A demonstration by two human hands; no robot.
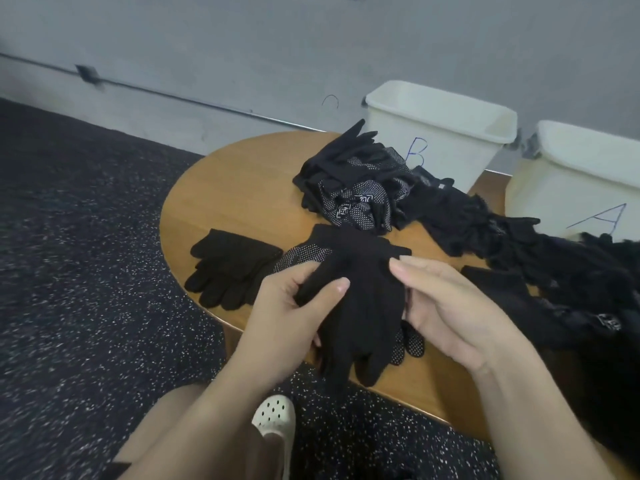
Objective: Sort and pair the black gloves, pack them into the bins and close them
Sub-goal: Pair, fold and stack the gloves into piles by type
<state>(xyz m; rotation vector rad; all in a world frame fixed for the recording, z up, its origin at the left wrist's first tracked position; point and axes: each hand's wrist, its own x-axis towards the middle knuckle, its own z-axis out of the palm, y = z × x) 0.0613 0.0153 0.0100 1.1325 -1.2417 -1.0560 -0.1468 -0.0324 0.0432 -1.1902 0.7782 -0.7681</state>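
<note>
Left hand [294, 306] grips the black glove [356, 299]; right hand [446, 306] pinches its edge. Its long axis runs near-far, glove tips pointing near, above the round wooden tabletop [242, 188]; speckled dark floor [86, 237].

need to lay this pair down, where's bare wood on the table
Bare wood lies on the table left of the dotted glove heap, above the flat pair. The right side is crowded by the glove trail toward bin A.
</note>
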